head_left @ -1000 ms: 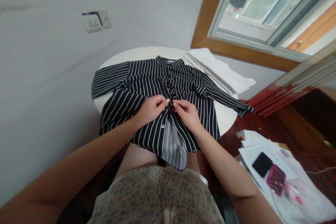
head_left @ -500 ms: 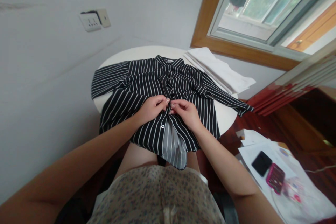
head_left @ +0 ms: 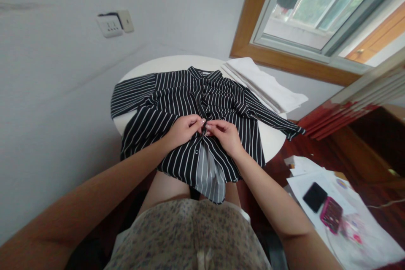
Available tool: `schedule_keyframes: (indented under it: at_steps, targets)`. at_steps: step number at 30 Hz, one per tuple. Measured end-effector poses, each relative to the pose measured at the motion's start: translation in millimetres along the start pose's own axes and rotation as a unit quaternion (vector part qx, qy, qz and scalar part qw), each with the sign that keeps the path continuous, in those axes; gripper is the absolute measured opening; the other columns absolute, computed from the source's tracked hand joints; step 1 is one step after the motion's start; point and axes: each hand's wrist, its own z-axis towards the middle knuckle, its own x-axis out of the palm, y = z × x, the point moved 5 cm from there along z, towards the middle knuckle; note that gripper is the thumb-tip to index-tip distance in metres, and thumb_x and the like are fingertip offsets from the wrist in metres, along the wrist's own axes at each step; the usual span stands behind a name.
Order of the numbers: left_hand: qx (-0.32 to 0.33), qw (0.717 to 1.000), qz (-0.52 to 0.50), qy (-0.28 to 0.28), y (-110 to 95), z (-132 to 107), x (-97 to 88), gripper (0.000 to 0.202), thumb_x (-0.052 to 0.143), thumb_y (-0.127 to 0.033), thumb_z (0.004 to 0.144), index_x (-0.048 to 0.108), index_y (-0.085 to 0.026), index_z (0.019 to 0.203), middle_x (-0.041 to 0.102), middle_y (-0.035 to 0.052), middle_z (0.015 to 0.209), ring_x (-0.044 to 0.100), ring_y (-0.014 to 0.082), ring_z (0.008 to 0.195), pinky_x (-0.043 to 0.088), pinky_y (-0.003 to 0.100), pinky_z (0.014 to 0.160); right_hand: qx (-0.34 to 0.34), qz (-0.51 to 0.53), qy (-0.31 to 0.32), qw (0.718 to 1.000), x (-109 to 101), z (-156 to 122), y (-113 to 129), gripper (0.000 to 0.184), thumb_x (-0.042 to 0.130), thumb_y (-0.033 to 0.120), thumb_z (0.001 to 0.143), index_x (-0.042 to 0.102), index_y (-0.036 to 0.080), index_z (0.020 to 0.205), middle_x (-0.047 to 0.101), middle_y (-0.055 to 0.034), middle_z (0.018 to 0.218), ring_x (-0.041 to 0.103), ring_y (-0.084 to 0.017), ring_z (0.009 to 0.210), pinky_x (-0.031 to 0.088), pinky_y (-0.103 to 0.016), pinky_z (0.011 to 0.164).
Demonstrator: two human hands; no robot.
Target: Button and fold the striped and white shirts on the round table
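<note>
A black shirt with white stripes (head_left: pixel 171 97) lies spread face up, its collar at the far side and its sleeves out to both sides. My left hand (head_left: pixel 186 130) pinches the front placket on the left. Close beside it, my right hand (head_left: pixel 223 133) pinches the placket's other edge, fingertips nearly touching the left ones. Whatever sits between the fingertips is hidden. Below them a small button (head_left: pixel 196 152) shows on the left front edge. The hem parts there, with the grey inner side of the cloth turned up, and it hangs over the table's near edge.
The shirt rests on a round white table (head_left: pixel 272 139) against the wall. Folded white cloth (head_left: pixel 262 82) lies at its back right. Lower right, a white-covered surface (head_left: pixel 373 236) bears papers, a black flat object (head_left: pixel 315 197) and a pink-edged case (head_left: pixel 331 215).
Both hands stay almost in place, pinching the placket at the same spot. The shirt has barely shifted, and the button below appears slightly turned.
</note>
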Motion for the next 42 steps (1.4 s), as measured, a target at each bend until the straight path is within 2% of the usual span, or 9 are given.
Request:
schedule_keyframes:
  at_steps: [5, 8, 11, 17, 21, 30, 33, 37, 42]
  targets:
    - [-0.020, 1.000, 0.018, 0.001, 3, -2, 1.3, 0.041, 0.042, -0.044, 0.092, 0.059, -0.016, 0.068, 0.053, -0.0021, 0.054, 0.049, 0.0094, 0.051, 0.038, 0.022, 0.055, -0.036, -0.088, -0.017, 0.995, -3, 1, 1, 0.019, 0.066, 0.036, 0.079, 0.072, 0.022, 0.091, 0.070, -0.0020, 0.084, 0.064, -0.014, 0.069, 0.055, -0.029, 0.070]
    - [-0.011, 0.999, 0.051, -0.012, 2, -2, 1.1, 0.040, 0.040, -0.042, 0.093, 0.058, -0.017, 0.067, 0.053, -0.0021, 0.054, 0.050, 0.0103, 0.054, 0.038, 0.022, 0.056, -0.087, -0.185, -0.040, 0.978, -3, 0, 9, 0.015, 0.063, 0.030, 0.081, 0.072, 0.022, 0.090, 0.070, -0.0029, 0.089, 0.064, -0.015, 0.076, 0.053, -0.030, 0.074]
    - [-0.003, 0.998, 0.066, -0.020, 0, -2, 1.4, 0.040, 0.038, -0.039, 0.094, 0.057, -0.017, 0.068, 0.055, -0.0016, 0.058, 0.052, 0.0108, 0.058, 0.039, 0.023, 0.059, -0.116, -0.239, -0.054, 0.962, -2, -1, 16, 0.014, 0.060, 0.025, 0.083, 0.071, 0.022, 0.091, 0.069, -0.0029, 0.091, 0.063, -0.015, 0.079, 0.051, -0.029, 0.076]
    - [-0.009, 0.998, 0.059, -0.020, 0, -3, 3.8, 0.033, 0.049, -0.045, 0.089, 0.062, -0.016, 0.079, 0.059, -0.0015, 0.067, 0.051, 0.0102, 0.060, 0.037, 0.023, 0.058, -0.128, -0.260, -0.043, 0.956, 3, -3, 21, 0.015, 0.055, 0.022, 0.084, 0.068, 0.020, 0.091, 0.066, -0.0027, 0.084, 0.059, -0.014, 0.074, 0.048, -0.028, 0.074]
    - [0.001, 0.997, 0.068, -0.028, 2, -2, 3.3, 0.031, 0.047, -0.040, 0.091, 0.062, -0.016, 0.078, 0.061, -0.0006, 0.070, 0.053, 0.0109, 0.063, 0.038, 0.023, 0.061, -0.121, -0.260, -0.036, 0.957, 6, -2, 21, 0.014, 0.054, 0.024, 0.084, 0.065, 0.020, 0.092, 0.064, -0.0017, 0.080, 0.058, -0.014, 0.072, 0.047, -0.027, 0.073]
    - [0.036, 0.990, 0.127, -0.056, -2, -2, 4.2, 0.029, 0.037, -0.032, 0.095, 0.058, -0.016, 0.082, 0.060, 0.0017, 0.076, 0.055, 0.0138, 0.073, 0.040, 0.025, 0.069, -0.076, -0.125, -0.015, 0.989, 6, 2, 7, 0.019, 0.058, 0.034, 0.083, 0.060, 0.019, 0.095, 0.056, 0.0024, 0.073, 0.055, -0.010, 0.065, 0.047, -0.023, 0.066]
    - [0.042, 0.990, 0.129, -0.049, -2, -2, 5.7, 0.029, 0.036, -0.032, 0.095, 0.057, -0.016, 0.082, 0.058, 0.0017, 0.076, 0.055, 0.0141, 0.074, 0.041, 0.026, 0.070, -0.062, -0.104, -0.012, 0.993, 6, 3, 6, 0.022, 0.053, 0.041, 0.087, 0.058, 0.019, 0.093, 0.055, 0.0024, 0.072, 0.055, -0.010, 0.065, 0.047, -0.023, 0.065]
    - [0.058, 0.989, 0.135, -0.025, -5, -3, 9.0, 0.029, 0.035, -0.031, 0.096, 0.054, -0.017, 0.081, 0.057, 0.0015, 0.076, 0.054, 0.0139, 0.074, 0.041, 0.027, 0.071, -0.057, -0.156, -0.014, 0.986, 7, 0, 11, 0.028, 0.045, 0.045, 0.092, 0.050, 0.020, 0.080, 0.050, 0.0042, 0.064, 0.051, -0.010, 0.058, 0.042, -0.022, 0.060]
    - [0.064, 0.987, 0.149, -0.013, -8, -5, 11.8, 0.025, 0.034, -0.028, 0.095, 0.054, -0.017, 0.085, 0.058, 0.0027, 0.081, 0.055, 0.0149, 0.077, 0.043, 0.028, 0.074, -0.112, -0.291, -0.014, 0.950, 12, -8, 24, 0.029, 0.037, 0.039, 0.096, 0.046, 0.020, 0.076, 0.047, 0.0031, 0.067, 0.048, -0.010, 0.063, 0.037, -0.022, 0.064]
